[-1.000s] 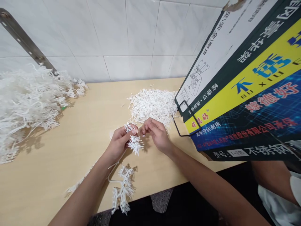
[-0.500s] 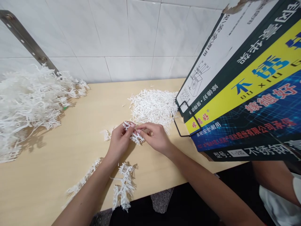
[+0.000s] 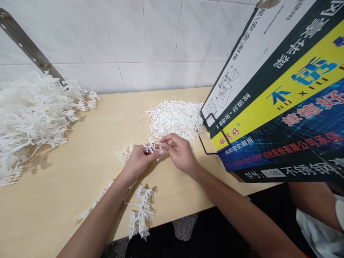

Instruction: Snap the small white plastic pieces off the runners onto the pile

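A white branched plastic strip (image 3: 149, 147) is gripped between the thumb and fingers of my left hand (image 3: 138, 157). My right hand (image 3: 180, 153) is closed in a pinch at the strip's right end, against the left thumb; the fingers partly hide what lies between them. Just beyond both hands spreads a pile of small loose white plastic pieces (image 3: 176, 120). Beside my left wrist lies a small white cluster (image 3: 125, 154). Nearer me, another branched strip (image 3: 143, 209) rests by the table's front edge, and a further strip (image 3: 98, 202) is partly covered by my left forearm.
A large heap of white branched strips (image 3: 34, 114) covers the table's left side. On the right stands a big printed carton (image 3: 268, 118), with a black wire frame (image 3: 208, 152) at its corner. A tiled wall (image 3: 150, 39) and a metal bracket (image 3: 29, 46) are behind. Another person's arm (image 3: 314, 204) shows lower right.
My left hand has turned, its thumb now pointing right along the strip. My right hand has shifted slightly up, its fingers more curled. The strip sits differently in the grip.
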`<state>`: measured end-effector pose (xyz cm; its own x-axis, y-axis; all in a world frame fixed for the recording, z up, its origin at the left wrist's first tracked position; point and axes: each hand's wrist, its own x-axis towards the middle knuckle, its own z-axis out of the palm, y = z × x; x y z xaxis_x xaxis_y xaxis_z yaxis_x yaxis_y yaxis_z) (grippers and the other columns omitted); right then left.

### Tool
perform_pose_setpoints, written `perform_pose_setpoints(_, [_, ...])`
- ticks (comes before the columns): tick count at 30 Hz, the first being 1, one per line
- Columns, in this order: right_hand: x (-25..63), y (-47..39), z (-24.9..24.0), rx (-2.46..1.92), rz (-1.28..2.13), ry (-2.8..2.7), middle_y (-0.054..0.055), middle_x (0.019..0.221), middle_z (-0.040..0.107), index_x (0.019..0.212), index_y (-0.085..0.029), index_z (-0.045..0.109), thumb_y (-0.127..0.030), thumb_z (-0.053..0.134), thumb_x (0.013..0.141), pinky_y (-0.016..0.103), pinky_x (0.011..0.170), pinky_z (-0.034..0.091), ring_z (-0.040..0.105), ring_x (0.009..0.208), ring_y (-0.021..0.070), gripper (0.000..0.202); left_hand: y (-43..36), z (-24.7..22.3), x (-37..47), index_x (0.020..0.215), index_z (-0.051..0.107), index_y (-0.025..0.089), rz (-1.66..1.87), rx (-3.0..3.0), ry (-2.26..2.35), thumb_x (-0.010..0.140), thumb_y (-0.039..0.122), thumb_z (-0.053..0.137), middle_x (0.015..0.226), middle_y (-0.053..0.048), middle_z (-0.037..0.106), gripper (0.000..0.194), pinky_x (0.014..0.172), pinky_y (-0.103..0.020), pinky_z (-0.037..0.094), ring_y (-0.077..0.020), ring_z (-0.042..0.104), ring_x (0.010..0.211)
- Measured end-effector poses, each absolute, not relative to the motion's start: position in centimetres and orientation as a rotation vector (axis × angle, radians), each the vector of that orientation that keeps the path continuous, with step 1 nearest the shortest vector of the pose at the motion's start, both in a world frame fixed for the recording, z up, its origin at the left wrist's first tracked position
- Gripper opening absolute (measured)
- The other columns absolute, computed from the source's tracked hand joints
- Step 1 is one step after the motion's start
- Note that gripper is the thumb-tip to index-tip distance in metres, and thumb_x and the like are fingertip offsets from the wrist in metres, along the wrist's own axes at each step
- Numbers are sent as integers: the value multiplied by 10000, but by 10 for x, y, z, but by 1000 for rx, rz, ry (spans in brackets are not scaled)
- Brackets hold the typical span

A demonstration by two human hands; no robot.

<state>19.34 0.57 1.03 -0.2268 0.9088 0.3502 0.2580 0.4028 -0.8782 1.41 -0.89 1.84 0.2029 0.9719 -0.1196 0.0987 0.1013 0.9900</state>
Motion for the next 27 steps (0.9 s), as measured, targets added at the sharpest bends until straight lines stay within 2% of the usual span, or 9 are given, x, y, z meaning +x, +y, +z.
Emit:
perform_pose_setpoints(5, [194, 9, 7, -965, 884, -1777, 59, 953, 648, 926, -220, 679, -341, 558, 1009, 306, 743, 478, 613, 907, 192, 190, -13, 21, 19, 603, 518, 172, 1012, 1292, 1152, 823, 472, 762, 585, 39, 308, 445, 516, -266, 193, -93, 246, 566])
perform_pose_setpoints(11, [201, 16, 7, -827, 1386, -1683, 19, 818, 636, 848, -198, 646, -394, 656, 947, 291, 697, 464, 580, 741, 156, 220, -15, 19, 13, 607, 520, 169, 905, 1320, 1071, 824, 425, 762, 584, 36, 339, 414, 512, -269, 210, -90, 275, 546])
perform_pose_setpoints(14, [203, 17, 6, -674, 1613, -1611, 9, 776, 606, 821, -194, 612, -463, 642, 953, 289, 671, 460, 548, 679, 139, 301, -19, 18, 11, 683, 598, 155, 826, 1304, 965, 809, 398, 775, 606, 24, 420, 325, 523, -261, 265, -93, 347, 549])
perform_pose_setpoints(16, [201, 17, 4, -606, 1668, -1507, -1, 764, 574, 820, -199, 592, -484, 611, 971, 287, 660, 472, 550, 658, 132, 323, -22, 16, 12, 682, 591, 154, 793, 1309, 913, 800, 390, 786, 610, 27, 430, 328, 530, -256, 279, -90, 363, 550])
perform_pose_setpoints(18, [199, 17, 2, -644, 1609, -1434, -8, 789, 575, 884, -206, 607, -440, 646, 957, 275, 636, 479, 557, 636, 120, 247, -23, 15, 14, 663, 558, 158, 762, 1314, 902, 816, 406, 777, 582, 44, 389, 365, 518, -251, 254, -80, 333, 528])
perform_pose_setpoints(20, [199, 17, 2, -761, 1464, -1440, 8, 917, 638, 1040, -225, 638, -358, 691, 929, 266, 651, 495, 589, 673, 115, 181, -22, 13, 16, 648, 530, 162, 760, 1318, 929, 849, 430, 749, 555, 51, 368, 401, 506, -255, 224, -75, 304, 509])
perform_pose_setpoints(23, [201, 15, 8, -847, 1316, -1541, 53, 1155, 680, 1183, -244, 655, -344, 604, 983, 283, 758, 523, 656, 869, 148, 230, -19, 11, 16, 623, 482, 172, 864, 1333, 1033, 876, 439, 721, 539, 47, 366, 439, 504, -264, 204, -79, 293, 509])
perform_pose_setpoints(25, [202, 14, 11, -856, 1307, -1653, 62, 1140, 703, 1135, -227, 693, -390, 553, 1009, 296, 788, 521, 665, 929, 172, 248, -16, 11, 14, 624, 455, 179, 936, 1374, 1100, 898, 444, 695, 552, 48, 345, 451, 509, -267, 197, -84, 281, 525])
perform_pose_setpoints(27, [202, 12, 12, -913, 1284, -1742, 51, 1024, 724, 1063, -215, 711, -413, 625, 968, 290, 741, 509, 662, 856, 171, 235, -14, 11, 12, 639, 444, 183, 956, 1448, 1128, 922, 462, 662, 575, 49, 316, 453, 511, -270, 188, -88, 266, 539])
